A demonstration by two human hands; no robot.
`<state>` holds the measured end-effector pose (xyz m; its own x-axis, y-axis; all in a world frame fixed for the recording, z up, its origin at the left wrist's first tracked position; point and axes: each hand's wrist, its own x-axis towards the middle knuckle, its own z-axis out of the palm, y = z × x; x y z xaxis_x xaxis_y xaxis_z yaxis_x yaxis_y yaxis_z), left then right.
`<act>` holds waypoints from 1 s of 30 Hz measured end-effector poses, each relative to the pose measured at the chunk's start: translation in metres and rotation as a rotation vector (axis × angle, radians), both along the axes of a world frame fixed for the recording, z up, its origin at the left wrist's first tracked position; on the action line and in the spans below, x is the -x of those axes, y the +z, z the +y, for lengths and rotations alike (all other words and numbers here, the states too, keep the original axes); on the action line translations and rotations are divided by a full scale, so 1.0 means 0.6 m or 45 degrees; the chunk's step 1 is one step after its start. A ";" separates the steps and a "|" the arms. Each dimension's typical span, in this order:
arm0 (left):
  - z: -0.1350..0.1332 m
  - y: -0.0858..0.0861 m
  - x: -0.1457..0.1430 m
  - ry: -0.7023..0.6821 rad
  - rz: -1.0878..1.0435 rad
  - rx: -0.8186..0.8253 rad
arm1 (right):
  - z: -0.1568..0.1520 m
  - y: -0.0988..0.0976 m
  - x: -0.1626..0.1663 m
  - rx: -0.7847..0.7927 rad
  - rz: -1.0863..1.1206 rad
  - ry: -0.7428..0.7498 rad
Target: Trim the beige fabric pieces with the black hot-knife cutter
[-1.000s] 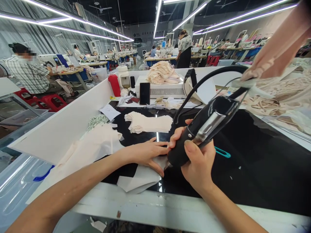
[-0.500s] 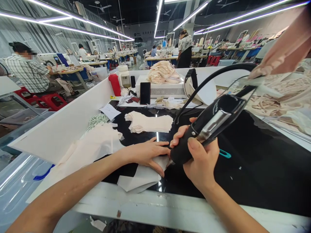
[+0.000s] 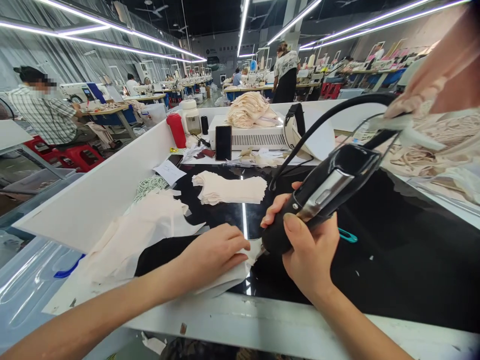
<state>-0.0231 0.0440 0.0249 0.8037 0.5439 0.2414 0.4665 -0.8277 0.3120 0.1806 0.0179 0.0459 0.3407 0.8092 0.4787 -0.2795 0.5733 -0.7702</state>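
My right hand [image 3: 313,252] is wrapped around a black corded handheld tool [image 3: 322,192] with a silver strip along its side. Its small metal tip points down-left and meets the edge of a thin pale fabric piece [image 3: 240,274]. On that piece, just left of the tip, my left hand [image 3: 213,257] is closed, fingers curled and pinching the fabric. The exact grip is partly hidden behind the hand. Beyond lies a neat stack of cut cream fabric pieces [image 3: 232,189]. More pale fabric [image 3: 138,225] is heaped to the left, touching a bundle of green-white cord [image 3: 151,186].
A white vented box [image 3: 247,139] carrying piled fabric [image 3: 253,110] stands behind, with a phone [image 3: 224,143] and a red cup [image 3: 176,130] near it. A teal thread snipper-like item [image 3: 348,235] lies right on the black tabletop [image 3: 405,260]. White side boards enclose the table. People sit and stand beyond.
My left hand has gone from spread flat to curled, shifting a little left and pinching the fabric. The pale piece has moved under it. My right hand and the tool have barely moved.
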 end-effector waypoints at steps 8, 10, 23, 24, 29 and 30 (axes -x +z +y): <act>-0.030 -0.024 0.020 -0.118 0.062 -0.126 | -0.002 0.007 -0.013 -0.007 -0.050 -0.009; -0.016 -0.024 0.031 -0.212 0.010 -0.144 | 0.001 0.012 -0.017 -0.016 -0.023 -0.032; 0.041 -0.023 -0.016 -0.027 -0.008 -0.091 | -0.021 0.019 -0.031 0.042 0.040 -0.020; 0.045 -0.028 -0.020 -0.038 0.017 -0.104 | -0.024 0.020 -0.033 0.038 0.035 -0.012; 0.050 -0.045 -0.015 -0.108 0.085 -0.217 | -0.041 0.024 -0.047 0.027 0.009 -0.010; 0.049 -0.047 -0.011 -0.115 0.078 -0.235 | -0.043 0.025 -0.050 0.033 0.016 -0.014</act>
